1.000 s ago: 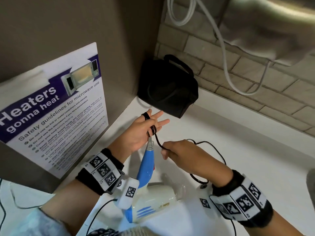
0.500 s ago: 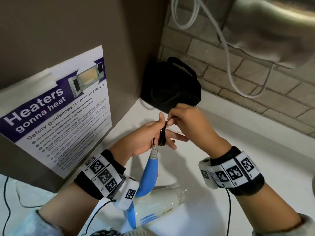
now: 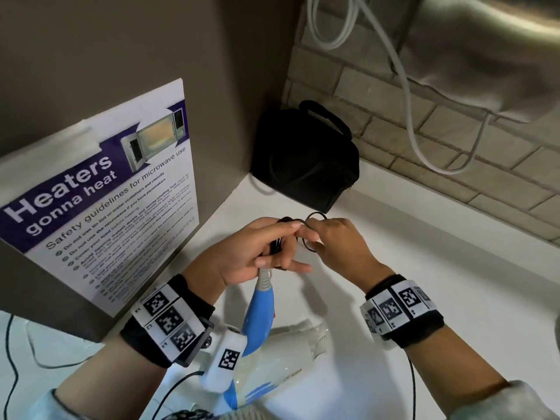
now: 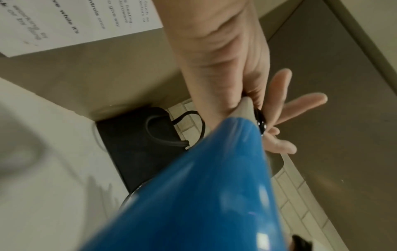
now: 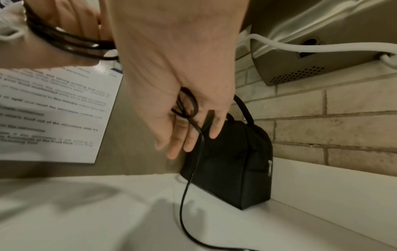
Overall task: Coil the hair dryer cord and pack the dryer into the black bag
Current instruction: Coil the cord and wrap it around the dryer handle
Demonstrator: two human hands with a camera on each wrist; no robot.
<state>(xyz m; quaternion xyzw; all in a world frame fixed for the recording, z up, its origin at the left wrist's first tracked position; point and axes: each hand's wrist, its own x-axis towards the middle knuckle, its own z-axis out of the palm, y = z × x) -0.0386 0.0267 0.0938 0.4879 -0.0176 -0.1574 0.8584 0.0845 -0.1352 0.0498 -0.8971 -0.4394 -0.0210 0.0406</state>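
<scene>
My left hand (image 3: pixel 281 237) holds a bundle of black cord (image 3: pixel 276 246) looped round its fingers, the thumb pressing on top. The cord (image 4: pixel 261 123) leaves the grey strain relief of the dryer's blue handle (image 3: pixel 259 313), which hangs under that hand. The white dryer body (image 3: pixel 285 350) lies on the counter below. My right hand (image 3: pixel 312 234), touching the left, pinches a small loop of the cord (image 5: pixel 189 108); the slack runs down to the counter. The black bag (image 3: pixel 303 159) stands zipped in the corner just behind both hands.
A microwave safety poster (image 3: pixel 100 207) hangs on the brown panel at the left. A white cable (image 3: pixel 406 95) droops over the brick wall below a metal appliance (image 3: pixel 485 56). Thin dark wires (image 3: pixel 12 359) lie at the lower left. The white counter (image 3: pixel 424 237) stretches right.
My right hand rose from low beside the dryer, passed the cord over my left fingers, and now sits to their right with a small loop. The left thumb has closed onto the bundle.
</scene>
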